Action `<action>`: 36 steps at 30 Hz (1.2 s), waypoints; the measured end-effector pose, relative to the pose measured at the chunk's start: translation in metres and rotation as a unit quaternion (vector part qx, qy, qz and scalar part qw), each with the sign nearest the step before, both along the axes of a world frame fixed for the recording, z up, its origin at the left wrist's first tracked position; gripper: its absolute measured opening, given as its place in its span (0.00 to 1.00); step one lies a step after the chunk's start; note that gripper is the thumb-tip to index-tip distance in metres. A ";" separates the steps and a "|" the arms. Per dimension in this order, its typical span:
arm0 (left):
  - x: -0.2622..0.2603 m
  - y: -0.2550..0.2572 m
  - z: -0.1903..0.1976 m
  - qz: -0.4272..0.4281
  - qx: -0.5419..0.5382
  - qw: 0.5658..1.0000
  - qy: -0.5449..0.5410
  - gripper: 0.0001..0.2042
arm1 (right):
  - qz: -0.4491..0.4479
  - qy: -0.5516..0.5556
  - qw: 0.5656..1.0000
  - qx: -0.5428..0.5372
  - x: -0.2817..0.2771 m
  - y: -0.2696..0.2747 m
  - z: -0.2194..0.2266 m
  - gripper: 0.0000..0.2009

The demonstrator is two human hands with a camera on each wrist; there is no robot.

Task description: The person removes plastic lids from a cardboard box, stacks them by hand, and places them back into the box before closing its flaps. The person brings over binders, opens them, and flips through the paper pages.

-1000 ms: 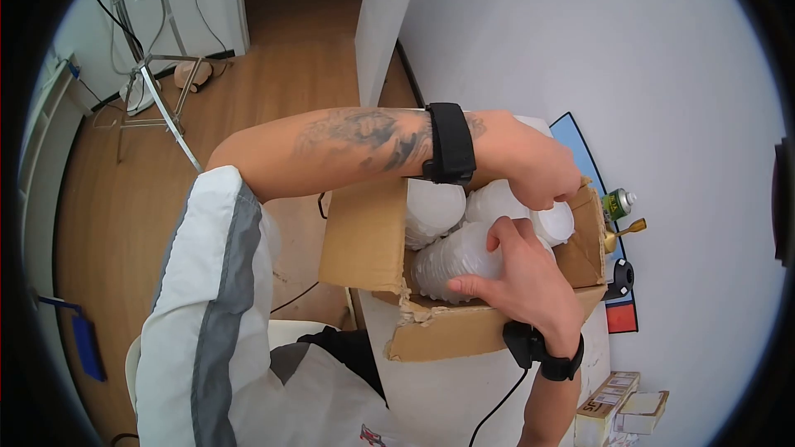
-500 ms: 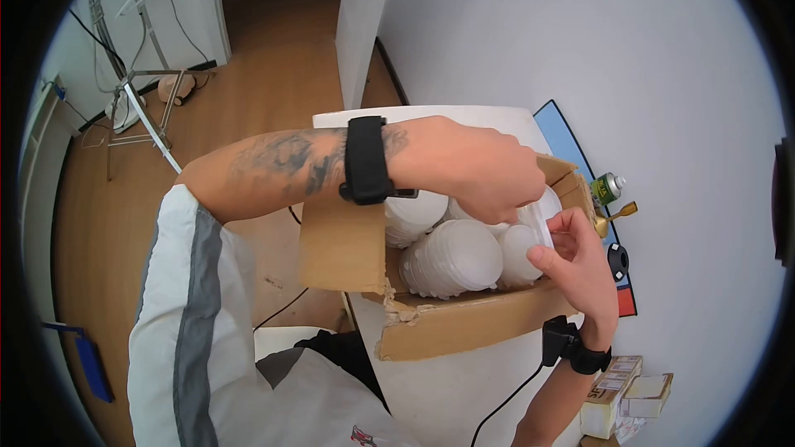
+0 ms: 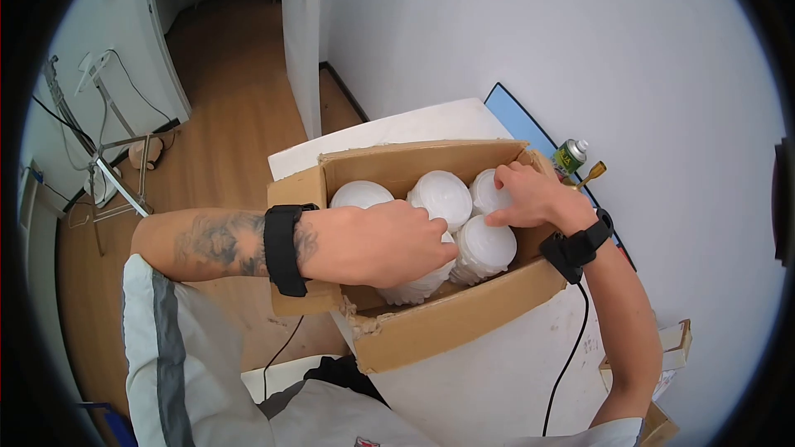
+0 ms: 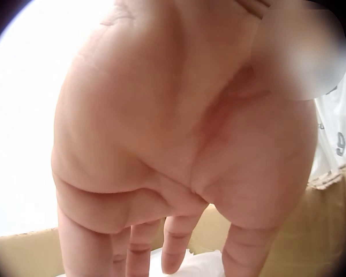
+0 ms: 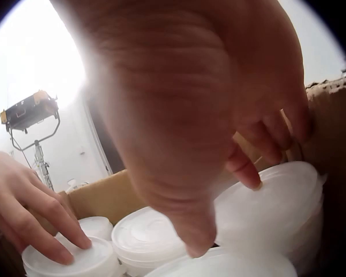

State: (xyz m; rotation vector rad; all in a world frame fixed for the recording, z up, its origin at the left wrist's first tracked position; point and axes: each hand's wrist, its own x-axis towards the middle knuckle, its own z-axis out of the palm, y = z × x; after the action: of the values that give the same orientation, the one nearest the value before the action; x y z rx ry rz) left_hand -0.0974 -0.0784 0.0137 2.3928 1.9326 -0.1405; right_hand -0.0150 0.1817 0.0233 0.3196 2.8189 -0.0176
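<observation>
White round tubs with lids stand in stacks inside an open cardboard box point(image 3: 464, 314). My left hand point(image 3: 381, 240) reaches across the box from the left, over the front left stack point(image 3: 414, 288). In the right wrist view its fingers point(image 5: 43, 222) rest on a tub lid. At the right end, my right hand point(image 3: 534, 196) is over the far right stack point(image 3: 487, 192), a fingertip at the lid's rim in its wrist view. Another stack point(image 3: 486, 247) stands just in front of it. The back middle stack point(image 3: 443, 199) and back left stack point(image 3: 362, 193) are untouched.
The box stands on a white table point(image 3: 489, 372) against a wall. Behind its right end are a spray can point(image 3: 570, 157), a brass-coloured object point(image 3: 592, 174) and a blue panel point(image 3: 517, 120). A cable point(image 3: 571, 356) hangs from the right wrist camera. Small boxes point(image 3: 675, 348) are at the right.
My left hand has moved from the right stacks to the front left one. My right hand went from the front stack to a tilted white lid or tub, then to the far right stack.
</observation>
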 end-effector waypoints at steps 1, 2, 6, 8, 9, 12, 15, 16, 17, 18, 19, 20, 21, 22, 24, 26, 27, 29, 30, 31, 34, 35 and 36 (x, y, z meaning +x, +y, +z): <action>-0.001 -0.001 0.000 -0.003 -0.001 1.000 0.003 0.16 | -0.006 -0.017 1.000 -0.006 0.001 -0.001 0.000 0.30; -0.003 -0.002 -0.002 -0.018 0.027 0.999 -0.016 0.15 | -0.009 -0.015 1.000 -0.007 0.001 0.002 -0.001 0.30; -0.004 0.001 -0.008 -0.022 0.036 0.996 -0.083 0.11 | 0.041 0.011 0.999 0.026 -0.008 0.013 -0.005 0.27; 0.002 0.001 -0.010 -0.016 0.042 0.998 -0.054 0.11 | 0.053 0.032 0.997 0.041 -0.011 0.014 -0.008 0.26; 0.007 0.001 -0.012 -0.008 0.048 0.998 -0.030 0.11 | 0.048 0.015 0.998 0.041 -0.012 0.012 -0.010 0.25; 0.026 0.005 -0.020 0.023 0.032 0.998 0.050 0.15 | 0.048 -0.002 0.998 0.046 -0.014 0.011 -0.011 0.24; 0.031 0.002 -0.020 0.029 0.052 0.995 0.077 0.15 | 0.045 0.036 0.998 0.010 -0.005 0.013 -0.011 0.24; 0.029 0.001 -0.016 0.026 0.049 0.995 0.078 0.15 | 0.041 0.077 0.996 -0.028 0.000 0.015 -0.010 0.24; 0.023 -0.001 -0.010 0.025 0.035 0.998 0.039 0.15 | 0.037 0.077 0.996 -0.032 0.009 0.018 -0.007 0.24; 0.018 -0.004 -0.002 0.026 0.023 0.999 0.000 0.16 | 0.006 0.152 0.985 -0.075 0.018 0.017 0.005 0.24; 0.015 -0.006 0.004 0.035 0.010 0.999 -0.020 0.18 | -0.023 0.226 0.967 -0.115 0.027 0.018 0.016 0.24; 0.012 -0.009 0.012 0.044 -0.003 0.998 -0.040 0.20 | -0.074 0.277 0.949 -0.130 0.041 0.023 0.022 0.24; 0.003 -0.026 0.029 0.096 0.065 0.989 -0.089 0.23 | -0.126 0.327 0.925 -0.144 0.058 0.028 0.023 0.25; -0.011 -0.046 0.041 0.145 0.131 0.971 -0.136 0.27 | -0.127 0.327 0.925 -0.147 0.074 0.032 0.022 0.25; -0.038 -0.071 0.037 0.194 0.199 0.956 -0.098 0.29 | -0.232 0.365 0.891 -0.140 0.104 0.039 0.014 0.25; -0.056 -0.088 0.021 0.240 0.267 0.931 -0.059 0.31 | -0.222 0.339 0.896 -0.179 0.124 0.049 -0.017 0.24; -0.065 -0.091 0.003 0.303 0.239 0.919 -0.083 0.30 | -0.210 0.314 0.900 -0.215 0.131 0.051 -0.034 0.23; -0.071 -0.085 -0.023 0.363 0.214 0.901 -0.104 0.29 | -0.209 0.298 0.872 -0.327 0.138 0.052 -0.056 0.20; -0.071 -0.079 -0.034 0.379 0.189 0.874 -0.240 0.27 | -0.216 0.324 0.860 -0.331 0.143 0.044 -0.061 0.18; -0.069 -0.075 -0.038 0.387 0.159 0.829 -0.371 0.26 | -0.215 0.326 0.859 -0.331 0.150 0.035 -0.057 0.18; -0.049 -0.068 -0.035 0.373 0.118 0.823 -0.412 0.26 | -0.270 0.284 0.863 -0.319 0.197 0.006 -0.038 0.18; -0.042 -0.065 -0.037 0.342 0.120 0.838 -0.409 0.26 | -0.272 0.279 0.861 -0.326 0.223 -0.001 -0.039 0.19; -0.033 -0.060 -0.035 0.317 0.108 0.845 -0.418 0.26 | -0.282 0.288 0.844 -0.354 0.252 -0.012 -0.040 0.20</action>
State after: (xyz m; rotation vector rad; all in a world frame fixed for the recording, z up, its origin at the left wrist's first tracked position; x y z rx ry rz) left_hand -0.1305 -0.1385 -0.0217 1.3275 2.1250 1.0054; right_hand 0.2367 0.1695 -0.0171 1.0712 2.8525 -1.4559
